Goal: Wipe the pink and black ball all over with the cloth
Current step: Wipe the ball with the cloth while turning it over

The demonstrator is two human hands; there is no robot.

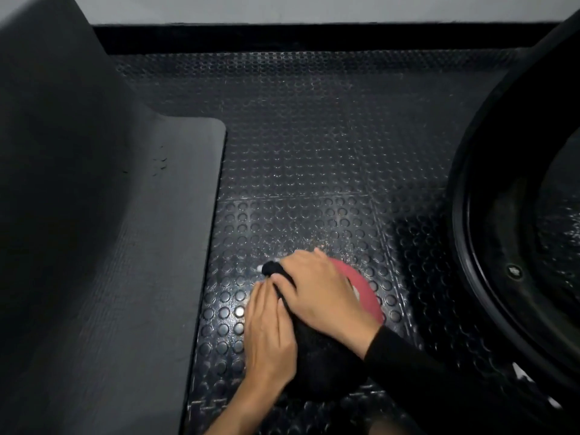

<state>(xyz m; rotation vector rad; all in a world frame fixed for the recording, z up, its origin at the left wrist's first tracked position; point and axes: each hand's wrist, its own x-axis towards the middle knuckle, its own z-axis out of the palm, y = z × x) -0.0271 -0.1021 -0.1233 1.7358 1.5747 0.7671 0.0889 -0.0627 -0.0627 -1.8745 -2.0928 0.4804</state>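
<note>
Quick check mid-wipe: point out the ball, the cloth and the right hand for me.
ball point(364, 288), head view, on its pink side showing past the right hand.
cloth point(272, 267), head view, on its dark bunched end.
right hand point(317, 290), head view, on the back of the hand.

A: Obs. Ball point(361, 287) mostly covered: right hand point(320, 290) lies over its top, only a pink arc shows at 3 o'clock of that hand.

B: Cloth point(273, 269)?

A: One dark bunched end pokes out at 10 o'clock of the right hand; the rest cannot be told from the ball's black part.

B: Left hand point(270, 337)?

A: Forearm cut by the bottom edge. Large black ring point(464, 233) cut by the right edge.
</note>
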